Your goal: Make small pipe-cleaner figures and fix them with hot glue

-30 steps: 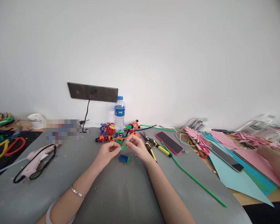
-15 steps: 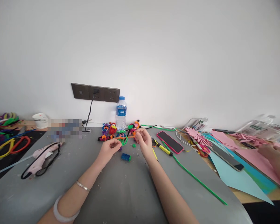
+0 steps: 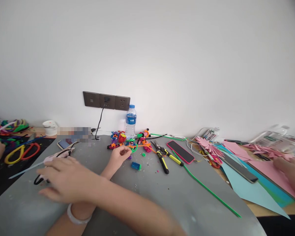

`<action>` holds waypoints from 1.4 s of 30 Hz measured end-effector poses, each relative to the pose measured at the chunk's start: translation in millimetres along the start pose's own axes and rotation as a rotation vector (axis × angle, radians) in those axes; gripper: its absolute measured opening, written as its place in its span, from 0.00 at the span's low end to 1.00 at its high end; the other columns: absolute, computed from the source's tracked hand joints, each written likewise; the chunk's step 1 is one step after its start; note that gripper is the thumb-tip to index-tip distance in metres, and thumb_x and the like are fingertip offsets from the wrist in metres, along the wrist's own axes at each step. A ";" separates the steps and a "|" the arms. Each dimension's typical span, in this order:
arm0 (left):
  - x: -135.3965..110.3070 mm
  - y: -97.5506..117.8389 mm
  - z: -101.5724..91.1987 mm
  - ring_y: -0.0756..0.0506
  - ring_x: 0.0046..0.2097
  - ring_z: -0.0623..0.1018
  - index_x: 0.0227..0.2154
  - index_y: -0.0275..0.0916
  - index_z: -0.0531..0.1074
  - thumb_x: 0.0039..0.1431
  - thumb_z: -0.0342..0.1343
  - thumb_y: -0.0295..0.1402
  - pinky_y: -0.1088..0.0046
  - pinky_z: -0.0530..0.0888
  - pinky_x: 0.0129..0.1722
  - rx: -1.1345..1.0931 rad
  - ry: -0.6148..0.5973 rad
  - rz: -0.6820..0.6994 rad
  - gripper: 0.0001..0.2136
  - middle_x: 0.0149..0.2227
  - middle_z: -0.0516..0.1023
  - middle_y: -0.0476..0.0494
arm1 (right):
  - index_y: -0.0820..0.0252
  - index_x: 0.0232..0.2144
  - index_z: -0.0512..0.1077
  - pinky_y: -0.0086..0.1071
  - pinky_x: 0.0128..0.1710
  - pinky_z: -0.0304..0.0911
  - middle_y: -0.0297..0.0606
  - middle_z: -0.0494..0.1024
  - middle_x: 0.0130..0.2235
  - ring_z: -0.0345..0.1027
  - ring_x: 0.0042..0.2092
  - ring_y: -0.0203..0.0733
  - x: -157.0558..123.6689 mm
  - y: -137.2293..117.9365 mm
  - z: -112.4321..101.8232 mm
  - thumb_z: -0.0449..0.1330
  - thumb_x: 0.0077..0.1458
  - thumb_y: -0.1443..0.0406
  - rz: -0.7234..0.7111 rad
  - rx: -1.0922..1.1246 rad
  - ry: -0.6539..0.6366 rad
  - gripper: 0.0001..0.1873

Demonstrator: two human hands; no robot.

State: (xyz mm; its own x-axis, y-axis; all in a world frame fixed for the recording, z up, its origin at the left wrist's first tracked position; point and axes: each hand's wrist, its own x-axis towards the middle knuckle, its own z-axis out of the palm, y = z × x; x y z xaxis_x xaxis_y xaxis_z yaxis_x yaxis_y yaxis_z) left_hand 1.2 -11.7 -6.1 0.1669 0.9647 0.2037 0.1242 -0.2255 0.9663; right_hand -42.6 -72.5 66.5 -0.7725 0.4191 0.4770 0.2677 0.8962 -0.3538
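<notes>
My left hand (image 3: 118,159) is closed in a pinch on a thin pipe cleaner piece, with a green curve (image 3: 134,149) at the fingertips and an orange length (image 3: 147,147) running right. My right hand (image 3: 66,180) crosses over my left forearm, its fingers apart above a pale pink glue gun (image 3: 54,158) with a black cord. The hand hides much of the glue gun, and I cannot tell whether they touch. Small pipe cleaner figures (image 3: 122,136) in several colours stand beyond my left hand. A blue piece with a green end (image 3: 136,166) lies nearby.
Yellow-black pliers (image 3: 164,160), a pink-cased phone (image 3: 180,151) and a long green pipe cleaner (image 3: 208,186) lie to the right. A water bottle (image 3: 131,123) stands by the wall. Scissors (image 3: 22,154) lie left. Another person's hand (image 3: 288,168) is over pink paper at far right.
My right hand has let go of the orange pipe cleaner and swung left across my left arm to the glue gun. The pliers are uncovered. The view has shifted slightly.
</notes>
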 end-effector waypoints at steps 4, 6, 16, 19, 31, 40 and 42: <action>0.8 -4.7 -1.5 0.48 0.27 0.70 0.23 0.37 0.72 0.48 0.60 0.40 0.73 0.66 0.29 -0.022 -0.002 0.015 0.11 0.24 0.73 0.48 | 0.48 0.45 0.71 0.45 0.53 0.58 0.26 0.78 0.48 0.62 0.55 0.41 36.2 7.2 57.5 0.42 0.61 0.52 -0.054 -0.425 -0.042 0.21; 1.5 -7.1 -0.6 0.48 0.27 0.70 0.24 0.37 0.73 0.50 0.59 0.40 0.73 0.65 0.29 -0.016 -0.023 0.017 0.10 0.24 0.73 0.48 | 0.50 0.40 0.74 0.46 0.51 0.59 0.29 0.80 0.45 0.68 0.49 0.42 40.2 14.4 70.6 0.49 0.61 0.55 -0.076 -0.420 -0.079 0.15; 1.0 1.1 0.9 0.48 0.27 0.68 0.25 0.37 0.72 0.51 0.58 0.39 0.74 0.64 0.29 -0.045 -0.016 0.000 0.10 0.25 0.71 0.48 | 0.61 0.37 0.73 0.36 0.32 0.70 0.41 0.80 0.36 0.75 0.37 0.44 3.6 18.5 6.5 0.54 0.59 0.69 0.328 -0.240 -0.456 0.08; 1.2 2.1 1.5 0.48 0.27 0.68 0.24 0.37 0.72 0.50 0.58 0.39 0.74 0.64 0.29 -0.048 -0.009 0.005 0.10 0.25 0.71 0.48 | 0.61 0.38 0.73 0.40 0.36 0.71 0.44 0.78 0.42 0.74 0.42 0.49 -3.9 15.7 -6.9 0.55 0.57 0.69 0.448 -0.200 -0.486 0.08; 3.3 -8.8 2.9 0.49 0.27 0.68 0.25 0.37 0.72 0.53 0.57 0.37 0.74 0.65 0.28 -0.035 -0.028 0.029 0.08 0.24 0.72 0.49 | 0.76 0.62 0.51 0.46 0.41 0.70 0.64 0.72 0.52 0.68 0.54 0.58 43.3 29.9 60.9 0.58 0.54 0.69 0.580 -0.129 -0.351 0.36; 3.4 -5.9 -0.6 0.49 0.26 0.69 0.25 0.36 0.73 0.52 0.58 0.37 0.75 0.65 0.27 -0.019 -0.031 0.033 0.09 0.24 0.72 0.49 | 0.65 0.57 0.61 0.38 0.33 0.70 0.50 0.79 0.42 0.76 0.38 0.51 21.0 31.7 15.7 0.53 0.57 0.59 0.601 0.352 0.093 0.27; 5.6 -10.2 -1.6 0.49 0.26 0.70 0.25 0.36 0.74 0.51 0.59 0.37 0.74 0.66 0.26 -0.032 0.003 0.040 0.08 0.23 0.73 0.49 | 0.58 0.52 0.65 0.31 0.32 0.67 0.41 0.78 0.41 0.74 0.36 0.44 9.9 33.2 -4.6 0.55 0.56 0.57 0.573 0.506 0.304 0.23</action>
State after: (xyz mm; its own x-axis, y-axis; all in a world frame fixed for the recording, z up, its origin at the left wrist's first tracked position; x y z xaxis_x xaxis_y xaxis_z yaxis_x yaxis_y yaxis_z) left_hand -0.7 -3.7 -14.6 0.1684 0.9553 0.2431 0.0863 -0.2599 0.9618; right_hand -38.7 -37.9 63.2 -0.3860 0.8778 0.2836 0.2254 0.3878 -0.8937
